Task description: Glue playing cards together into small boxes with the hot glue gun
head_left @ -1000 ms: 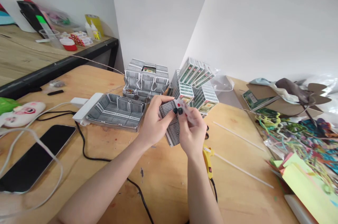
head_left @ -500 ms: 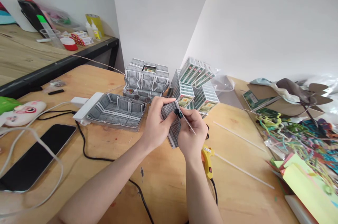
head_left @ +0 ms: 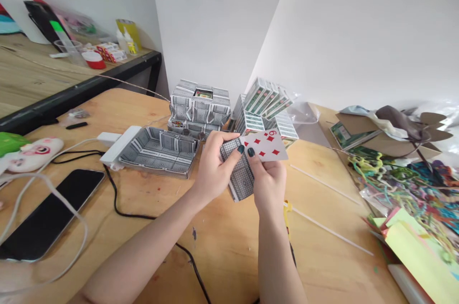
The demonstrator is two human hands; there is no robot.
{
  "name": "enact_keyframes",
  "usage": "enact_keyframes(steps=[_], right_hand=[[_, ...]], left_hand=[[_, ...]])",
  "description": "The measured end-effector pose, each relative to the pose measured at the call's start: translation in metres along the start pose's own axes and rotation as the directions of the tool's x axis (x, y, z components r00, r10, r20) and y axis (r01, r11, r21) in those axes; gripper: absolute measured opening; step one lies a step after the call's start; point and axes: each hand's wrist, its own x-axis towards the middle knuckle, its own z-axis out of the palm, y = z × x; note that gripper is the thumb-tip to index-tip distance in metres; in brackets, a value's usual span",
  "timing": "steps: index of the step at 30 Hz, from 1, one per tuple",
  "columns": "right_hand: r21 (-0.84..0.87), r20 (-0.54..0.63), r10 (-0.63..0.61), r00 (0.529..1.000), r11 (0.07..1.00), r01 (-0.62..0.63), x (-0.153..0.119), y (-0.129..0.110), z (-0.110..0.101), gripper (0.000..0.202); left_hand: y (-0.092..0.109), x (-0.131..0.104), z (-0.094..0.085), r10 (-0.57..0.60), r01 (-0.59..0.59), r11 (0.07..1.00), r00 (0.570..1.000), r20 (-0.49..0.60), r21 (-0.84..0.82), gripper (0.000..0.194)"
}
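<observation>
Fingers closed, my left hand (head_left: 215, 165) grips a grey-patterned playing card (head_left: 241, 180) with its back towards me; whether more cards lie under it I cannot tell. My right hand (head_left: 268, 182) pinches a six of diamonds (head_left: 266, 145), its face showing and tilted to the right. The two cards meet or overlap at the thumbs. Beyond my hands stands a box-like structure (head_left: 199, 103) covered in the same grey cards. Left of it sits an open tray made of cards (head_left: 158, 155).
Stacked card boxes (head_left: 274, 98) stand behind my hands. A yellow glue gun (head_left: 287, 213) is partly hidden by my right forearm, near white glue sticks (head_left: 333, 231). On the left lie a phone (head_left: 53, 213) and cables; pipe cleaners (head_left: 401, 184) and coloured paper (head_left: 423, 251) are on the right.
My right hand has turned over and moved slightly right, so its card, edge-on before, now shows its red diamond face. My left hand has stayed nearly in place.
</observation>
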Motion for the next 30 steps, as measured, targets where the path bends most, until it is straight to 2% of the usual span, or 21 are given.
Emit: enact_keyframes(steps=[4,8,12,15,19,22,25,30], right_hand=[[0.058,0.016,0.011,1.0,0.998,-0.012,0.0,-0.001,0.0,0.028],[-0.008,-0.036,-0.038,0.999,0.999,0.038,-0.001,0.0,0.002,0.026],[-0.06,-0.06,-0.035,0.998,0.998,0.031,-0.001,-0.001,0.002,0.024],[-0.009,-0.026,-0.059,0.998,0.998,0.059,-0.001,-0.003,0.002,0.021],[0.042,0.047,-0.15,0.988,0.988,0.148,-0.003,-0.004,0.002,0.017],[0.066,0.094,-0.201,0.975,0.979,0.195,-0.006,-0.002,0.002,0.022],[0.057,0.086,-0.22,0.972,0.975,0.216,-0.006,0.001,0.002,0.025],[-0.08,0.035,-0.271,0.962,0.959,0.273,-0.005,0.007,0.001,0.029]], left_hand=[[0.0,0.001,-0.001,0.004,-0.004,1.0,1.0,0.004,-0.005,0.023],[-0.001,0.002,-0.001,0.004,-0.004,1.0,1.0,0.001,-0.015,0.023],[0.0,0.002,0.0,0.008,-0.008,1.0,1.0,-0.003,0.001,0.024],[0.0,0.001,0.0,0.003,-0.003,1.0,1.0,-0.01,0.008,0.024],[0.0,0.002,-0.002,-0.004,0.004,1.0,1.0,-0.015,-0.011,0.02],[-0.004,0.003,-0.003,-0.028,0.029,0.997,0.999,0.018,-0.075,0.019],[-0.008,0.003,-0.004,-0.077,0.086,0.978,0.996,0.054,-0.188,0.02],[-0.012,0.001,-0.005,-0.137,0.162,0.908,0.986,0.092,-0.386,0.025]])
